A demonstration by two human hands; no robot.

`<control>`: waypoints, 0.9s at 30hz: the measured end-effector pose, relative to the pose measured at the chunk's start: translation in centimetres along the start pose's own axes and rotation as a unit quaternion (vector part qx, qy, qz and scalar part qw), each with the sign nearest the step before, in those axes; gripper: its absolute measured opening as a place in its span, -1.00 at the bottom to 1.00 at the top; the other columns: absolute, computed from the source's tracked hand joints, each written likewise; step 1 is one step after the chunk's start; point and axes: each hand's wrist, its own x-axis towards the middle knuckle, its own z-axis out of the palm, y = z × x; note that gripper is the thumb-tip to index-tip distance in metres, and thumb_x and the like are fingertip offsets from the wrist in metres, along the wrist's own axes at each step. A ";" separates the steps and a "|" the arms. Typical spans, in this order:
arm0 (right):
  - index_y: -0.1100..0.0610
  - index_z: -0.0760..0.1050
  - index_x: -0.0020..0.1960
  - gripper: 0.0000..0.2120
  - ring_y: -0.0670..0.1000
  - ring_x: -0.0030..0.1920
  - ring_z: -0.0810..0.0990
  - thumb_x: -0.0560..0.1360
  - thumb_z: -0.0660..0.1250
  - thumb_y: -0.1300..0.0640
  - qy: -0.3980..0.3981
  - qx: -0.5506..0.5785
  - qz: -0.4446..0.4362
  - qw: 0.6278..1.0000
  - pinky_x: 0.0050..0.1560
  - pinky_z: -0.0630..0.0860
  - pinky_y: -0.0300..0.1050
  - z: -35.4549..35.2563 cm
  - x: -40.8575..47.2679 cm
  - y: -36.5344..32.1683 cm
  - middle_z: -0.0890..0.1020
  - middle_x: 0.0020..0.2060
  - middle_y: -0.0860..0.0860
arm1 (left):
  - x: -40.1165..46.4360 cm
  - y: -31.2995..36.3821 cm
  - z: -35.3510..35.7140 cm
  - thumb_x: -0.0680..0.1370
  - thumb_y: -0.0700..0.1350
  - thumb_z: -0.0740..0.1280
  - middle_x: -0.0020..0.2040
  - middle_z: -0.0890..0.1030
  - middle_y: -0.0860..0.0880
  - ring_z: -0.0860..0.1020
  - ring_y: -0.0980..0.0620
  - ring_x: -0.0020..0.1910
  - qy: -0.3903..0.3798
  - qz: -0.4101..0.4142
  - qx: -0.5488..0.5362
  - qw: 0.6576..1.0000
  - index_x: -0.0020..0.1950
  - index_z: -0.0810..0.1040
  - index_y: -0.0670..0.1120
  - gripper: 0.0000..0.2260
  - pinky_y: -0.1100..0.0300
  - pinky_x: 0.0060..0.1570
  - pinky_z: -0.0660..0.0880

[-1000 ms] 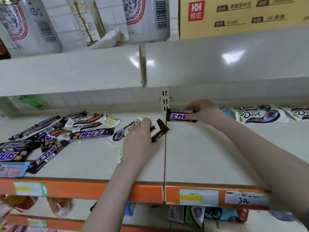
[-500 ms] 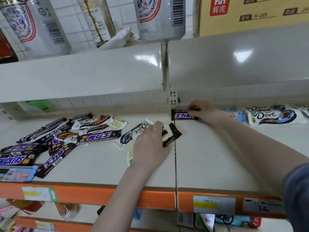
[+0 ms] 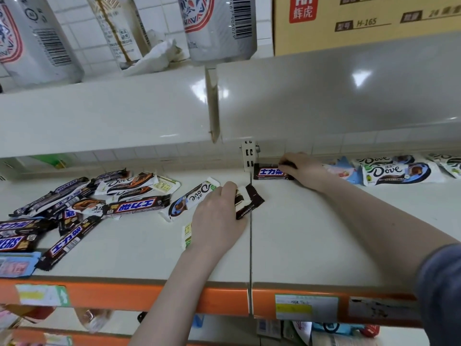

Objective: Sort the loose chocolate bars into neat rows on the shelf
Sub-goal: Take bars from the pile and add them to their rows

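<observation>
My right hand rests on a dark Snickers bar that lies flat at the back of the cream shelf, just right of the shelf seam. My left hand is closed over a dark-and-white wrapped bar near the seam, and a white Dove bar pokes out from under its fingers. A loose pile of Snickers and Dove bars sprawls over the left half of the shelf. Two or more white Dove bars lie at the back right.
The upper shelf hangs low over the work area and carries cans and a cardboard box. An orange price rail edges the shelf front. A slotted upright bracket stands at the back by the seam.
My right hand has pushed the Snickers bar back against the rear of the shelf and set it flat. My left hand has kept its hold on the bars near the seam.
</observation>
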 end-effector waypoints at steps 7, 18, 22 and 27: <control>0.17 0.56 0.08 -0.78 0.10 0.10 0.47 0.55 0.23 0.10 0.027 -0.042 -0.019 0.999 -0.04 0.27 -0.20 0.1 0.1 0.5 0.63 0.01 0.09 | 0.0 0.4 0.0 0.42 -0.14 0.30 -0.07 0.48 -0.05 0.44 -0.08 -0.04 -0.006 -0.006 -0.008 1.000 0.11 0.36 -0.11 -0.71 0.16 -0.24 0.26; 0.11 0.58 0.05 -0.71 0.13 0.10 0.46 0.52 0.23 -0.05 0.063 -0.130 -0.036 0.989 0.07 0.35 -0.08 1.1 -0.1 -0.2 0.63 -0.06 0.08 | 0.0 0.7 0.0 0.44 -0.12 0.29 -0.03 0.49 -0.05 0.46 -0.07 -0.01 -0.018 -0.003 -0.005 1.000 0.14 0.36 -0.10 -0.70 0.17 -0.22 0.25; 0.13 0.59 0.02 -0.72 0.14 0.07 0.47 0.50 0.26 -0.05 0.088 -0.155 -0.058 0.982 0.03 0.38 -0.07 1.1 -0.1 0.2 0.64 -0.10 0.09 | 0.1 0.8 0.1 0.45 -0.12 0.28 -0.02 0.50 -0.06 0.46 -0.08 -0.01 -0.019 -0.007 -0.006 1.000 0.14 0.36 -0.10 -0.71 0.17 -0.21 0.29; 0.23 0.62 -0.09 -0.66 0.24 -0.04 0.54 0.42 0.25 -0.03 0.119 -0.152 -0.079 0.978 -0.06 0.46 -0.01 1.4 -0.9 -0.1 0.64 -0.21 0.17 | 0.1 0.6 0.1 0.45 -0.10 0.29 0.00 0.51 -0.05 0.47 -0.07 0.02 -0.024 -0.004 -0.009 1.000 0.14 0.37 -0.09 -0.72 0.15 -0.16 0.33</control>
